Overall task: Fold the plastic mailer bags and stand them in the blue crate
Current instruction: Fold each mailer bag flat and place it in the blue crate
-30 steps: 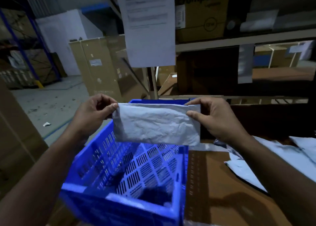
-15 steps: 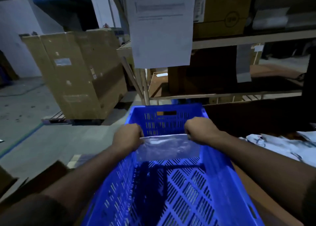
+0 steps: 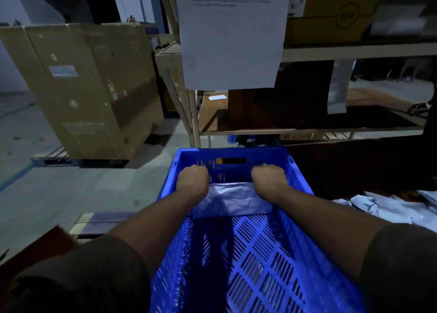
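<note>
Standing between left hand [image 3: 192,179] and right hand [image 3: 269,178] — both seemingly gripping — folded mailer [image 3: 233,199] inside crate [image 3: 298,182].

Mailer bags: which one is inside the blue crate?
The folded mailer bag held by both hands near the crate's far wall; the other mailer bags lie outside, right of it.
</note>
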A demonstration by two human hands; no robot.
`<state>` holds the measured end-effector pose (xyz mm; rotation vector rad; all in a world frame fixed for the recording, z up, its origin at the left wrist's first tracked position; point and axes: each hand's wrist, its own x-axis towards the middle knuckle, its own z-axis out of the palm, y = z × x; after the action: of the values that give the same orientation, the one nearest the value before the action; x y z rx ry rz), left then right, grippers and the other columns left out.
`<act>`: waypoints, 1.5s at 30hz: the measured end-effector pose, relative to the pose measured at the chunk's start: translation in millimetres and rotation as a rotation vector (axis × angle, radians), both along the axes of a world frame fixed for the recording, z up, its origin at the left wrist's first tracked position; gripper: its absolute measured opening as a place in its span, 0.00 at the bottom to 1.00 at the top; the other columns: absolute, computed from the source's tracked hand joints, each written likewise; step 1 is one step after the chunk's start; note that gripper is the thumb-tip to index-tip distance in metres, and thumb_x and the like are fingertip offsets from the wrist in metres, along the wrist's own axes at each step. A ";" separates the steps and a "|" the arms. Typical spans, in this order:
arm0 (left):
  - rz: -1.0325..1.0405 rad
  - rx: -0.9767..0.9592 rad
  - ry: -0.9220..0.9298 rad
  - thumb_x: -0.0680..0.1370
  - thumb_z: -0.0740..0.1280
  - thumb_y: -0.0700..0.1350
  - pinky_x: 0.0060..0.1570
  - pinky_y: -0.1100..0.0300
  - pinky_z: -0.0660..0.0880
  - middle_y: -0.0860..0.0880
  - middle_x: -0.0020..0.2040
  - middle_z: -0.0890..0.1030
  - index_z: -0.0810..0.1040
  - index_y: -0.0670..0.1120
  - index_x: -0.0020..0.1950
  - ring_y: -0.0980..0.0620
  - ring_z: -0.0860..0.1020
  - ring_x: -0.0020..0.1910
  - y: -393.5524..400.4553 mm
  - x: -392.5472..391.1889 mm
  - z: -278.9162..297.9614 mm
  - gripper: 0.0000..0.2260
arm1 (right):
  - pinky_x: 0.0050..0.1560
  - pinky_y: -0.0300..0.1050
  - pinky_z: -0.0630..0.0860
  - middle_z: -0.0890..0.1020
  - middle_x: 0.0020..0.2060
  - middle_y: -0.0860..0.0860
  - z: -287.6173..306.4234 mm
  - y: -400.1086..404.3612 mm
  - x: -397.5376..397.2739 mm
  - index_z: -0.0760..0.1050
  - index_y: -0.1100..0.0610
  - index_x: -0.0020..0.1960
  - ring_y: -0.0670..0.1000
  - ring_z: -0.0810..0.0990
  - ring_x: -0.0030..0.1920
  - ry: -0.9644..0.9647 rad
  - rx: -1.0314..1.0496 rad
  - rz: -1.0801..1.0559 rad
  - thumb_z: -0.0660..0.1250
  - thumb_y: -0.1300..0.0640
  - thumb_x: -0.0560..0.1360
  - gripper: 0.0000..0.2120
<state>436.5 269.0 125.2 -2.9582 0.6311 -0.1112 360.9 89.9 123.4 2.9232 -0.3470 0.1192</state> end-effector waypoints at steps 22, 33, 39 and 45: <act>-0.089 -0.021 -0.009 0.79 0.63 0.36 0.49 0.50 0.77 0.42 0.57 0.82 0.78 0.44 0.53 0.41 0.81 0.56 -12.5 1.8 2.3 0.07 | 0.49 0.52 0.75 0.79 0.60 0.59 -14.3 20.4 25.2 0.76 0.60 0.58 0.60 0.79 0.59 0.261 0.234 -0.015 0.64 0.60 0.80 0.08; -0.079 0.218 0.357 0.77 0.73 0.52 0.56 0.53 0.77 0.49 0.62 0.81 0.79 0.50 0.66 0.46 0.80 0.62 -16.9 -11.8 -13.5 0.18 | 0.57 0.52 0.78 0.78 0.65 0.56 -30.0 29.8 23.7 0.73 0.58 0.70 0.59 0.78 0.62 0.445 0.278 -0.024 0.67 0.53 0.80 0.20; -0.201 0.095 0.199 0.79 0.70 0.56 0.55 0.53 0.76 0.46 0.62 0.82 0.78 0.48 0.66 0.45 0.80 0.61 -24.9 -61.0 16.9 0.19 | 0.60 0.50 0.77 0.80 0.63 0.56 17.3 19.2 -37.2 0.75 0.57 0.69 0.58 0.78 0.64 0.326 0.341 0.066 0.72 0.45 0.76 0.26; -0.381 -0.404 -0.014 0.79 0.69 0.55 0.50 0.53 0.78 0.53 0.55 0.83 0.79 0.52 0.62 0.53 0.80 0.52 -58.1 -120.3 48.6 0.14 | 0.64 0.50 0.74 0.77 0.68 0.49 49.3 -22.6 -154.0 0.71 0.52 0.73 0.52 0.75 0.65 -0.165 0.602 0.074 0.69 0.48 0.78 0.25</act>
<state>316.2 210.9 173.8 -3.1580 1.3040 -0.3263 206.9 67.3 172.7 3.5344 -0.3471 0.3193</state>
